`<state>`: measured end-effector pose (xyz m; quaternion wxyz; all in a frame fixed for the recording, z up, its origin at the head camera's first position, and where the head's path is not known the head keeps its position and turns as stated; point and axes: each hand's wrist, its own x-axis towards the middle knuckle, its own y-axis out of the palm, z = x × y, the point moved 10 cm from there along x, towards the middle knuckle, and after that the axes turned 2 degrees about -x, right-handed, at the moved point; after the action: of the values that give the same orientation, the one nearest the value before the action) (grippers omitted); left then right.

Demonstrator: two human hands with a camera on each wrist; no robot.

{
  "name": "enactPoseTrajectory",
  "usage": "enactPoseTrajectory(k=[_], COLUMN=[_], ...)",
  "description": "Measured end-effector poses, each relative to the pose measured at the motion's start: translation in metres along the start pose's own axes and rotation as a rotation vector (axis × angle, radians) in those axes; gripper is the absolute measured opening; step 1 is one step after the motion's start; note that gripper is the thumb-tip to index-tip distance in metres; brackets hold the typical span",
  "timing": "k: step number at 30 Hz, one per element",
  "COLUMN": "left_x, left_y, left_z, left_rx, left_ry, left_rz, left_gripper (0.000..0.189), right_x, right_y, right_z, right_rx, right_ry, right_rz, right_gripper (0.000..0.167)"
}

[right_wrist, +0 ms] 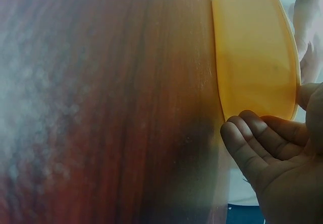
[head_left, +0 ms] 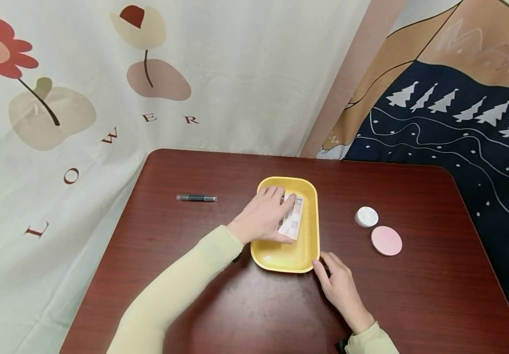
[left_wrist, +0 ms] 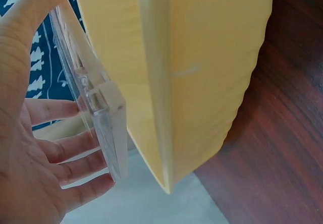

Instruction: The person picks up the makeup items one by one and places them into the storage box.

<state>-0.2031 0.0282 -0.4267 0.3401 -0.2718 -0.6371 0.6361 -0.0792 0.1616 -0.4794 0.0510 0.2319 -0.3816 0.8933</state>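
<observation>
My left hand (head_left: 263,214) holds an eyeshadow palette (head_left: 293,219) over the yellow tray (head_left: 285,265). In the left wrist view the palette (left_wrist: 108,118) shows its clear plastic cover edge-on, between the thumb and the curled fingers (left_wrist: 75,171). The tray's wall (left_wrist: 212,72) stands beside it. My right hand (head_left: 340,285) grips the tray's near right corner. In the right wrist view its thumb lies at the rim of the tray (right_wrist: 257,52), with the fingers (right_wrist: 247,148) against the outer wall.
A double-ended dark pen-like stick (head_left: 197,198) lies left of the tray on the brown table (head_left: 219,305). To the right sit a round white case (head_left: 366,217) and a round pink case (head_left: 386,241). Printed curtains (head_left: 245,73) hang behind the table.
</observation>
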Motion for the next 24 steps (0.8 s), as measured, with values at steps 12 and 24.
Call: enactPoseTrajectory(k=[12,24], left_x=[0.011,0.022], left_y=[0.020,0.029], left_z=[-0.010,-0.015], left_rx=[0.012,0.024], left_ry=[0.005,-0.008], left_rz=[0.091,0.169], left_gripper=[0.112,0.112], right_x=[0.000,0.000], right_y=[0.001,0.001], right_z=[-0.001,-0.002], right_rx=[-0.006,-0.012], right_ry=[0.016,0.032], right_rz=[0.015,0.021], right_gripper=[0.020,0.021])
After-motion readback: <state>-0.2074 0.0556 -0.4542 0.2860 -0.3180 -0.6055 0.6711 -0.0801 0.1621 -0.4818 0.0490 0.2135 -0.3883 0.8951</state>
